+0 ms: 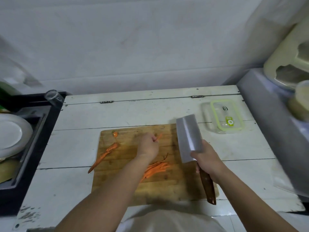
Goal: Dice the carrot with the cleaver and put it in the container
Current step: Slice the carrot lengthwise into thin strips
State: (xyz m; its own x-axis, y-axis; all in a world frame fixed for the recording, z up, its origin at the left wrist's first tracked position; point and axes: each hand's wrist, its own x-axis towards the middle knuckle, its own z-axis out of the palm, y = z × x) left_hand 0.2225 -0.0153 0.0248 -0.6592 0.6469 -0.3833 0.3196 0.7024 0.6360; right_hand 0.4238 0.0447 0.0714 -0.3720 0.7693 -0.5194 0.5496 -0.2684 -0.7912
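- The left hand (148,146) is seen from the back, so its fingertips are mostly hidden; the curled fingers pinch a thin carrot strip (158,137) that pokes out past the knuckles above the cutting board (127,186).
- The right hand (208,160) wraps around the cleaver (189,138) where blade meets handle, fingers curled tight; the hand covers the top of the dark wooden handle.
- The cleaver's blade is wide, rectangular, dull grey metal, held off the board and tilted with its flat side toward the camera; it hides part of the board's right edge.
- A loose pile of carrot sticks (157,168) lies on the board near the left forearm, which covers part of it.
- A long tapered carrot piece (103,156) lies at the board's left side, its tip hanging over the edge; a small round carrot end (115,134) sits beyond it.
- The board is wooden, scored and stained, on a white painted table (80,118) with chipped paint.
- The container (223,117) is clear plastic with a green-rimmed lid, on the table's far right, well apart from the carrot.
- A white plate (11,134) at far left is cut off by the frame.
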